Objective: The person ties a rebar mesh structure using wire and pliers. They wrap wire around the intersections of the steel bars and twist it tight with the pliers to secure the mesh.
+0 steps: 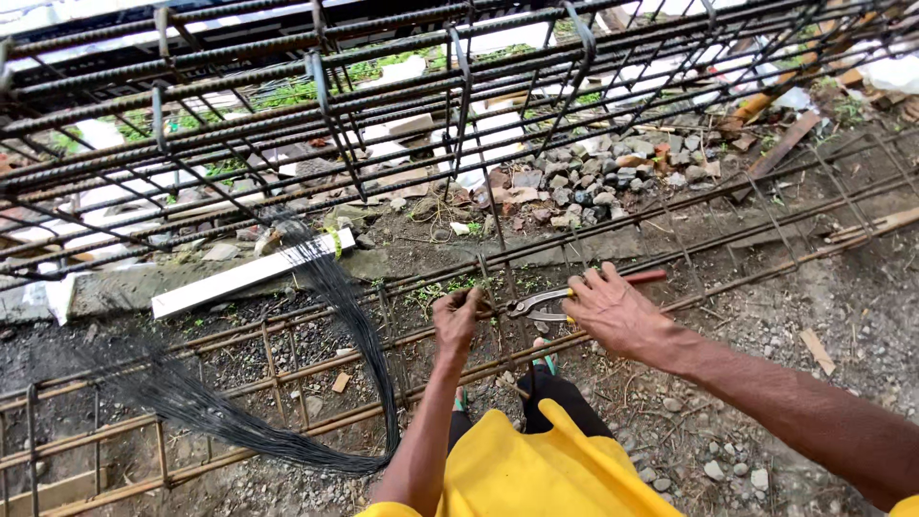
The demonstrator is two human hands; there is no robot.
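While we are crouching over a rebar cage (287, 345), our left hand (457, 321) is pinching closed on a bar and our right hand (613, 311) is gripping red-handled pincers (546, 304), jaws at the same bar; a tie-wire bundle (316, 383) is draping just left

1. An outdoor construction site: a long rusty steel rebar cage (287, 124) spans bare dirt ground (842, 306).
2. Grey stone rubble (593, 177), scattered broken wooden planks (780, 144) and a looped black tie-wire bundle (316, 383) lie about.
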